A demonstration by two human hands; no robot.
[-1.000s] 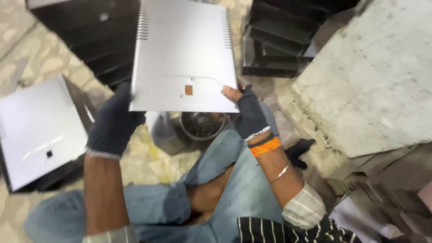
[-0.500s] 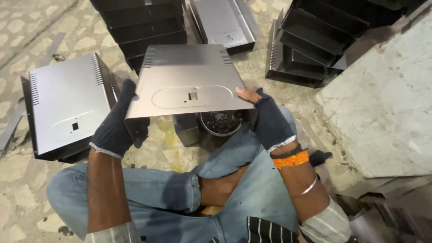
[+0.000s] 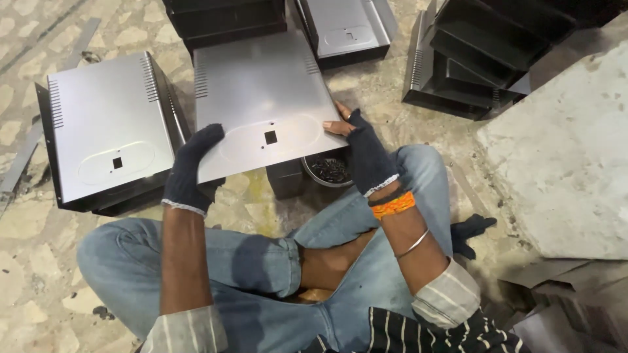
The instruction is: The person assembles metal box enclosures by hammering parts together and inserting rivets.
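Hands: left hand point(image 3: 191, 171), right hand point(image 3: 366, 153) both clamped on steel cover point(image 3: 265, 104); bowl point(image 3: 327, 171) half hidden beneath

Both hands point(image 3: 281, 163) grip metal panel point(image 3: 265, 104).

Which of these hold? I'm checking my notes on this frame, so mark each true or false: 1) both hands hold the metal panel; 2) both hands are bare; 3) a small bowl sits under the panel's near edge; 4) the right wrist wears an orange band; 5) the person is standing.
1) True: the left hand and right hand grip the near edge of the metal panel.
2) False: both wear dark gloves, the right one fingerless.
3) True: a bowl of small dark pieces shows beneath it.
4) True: an orange band is on it.
5) False: the person sits cross-legged on the floor.
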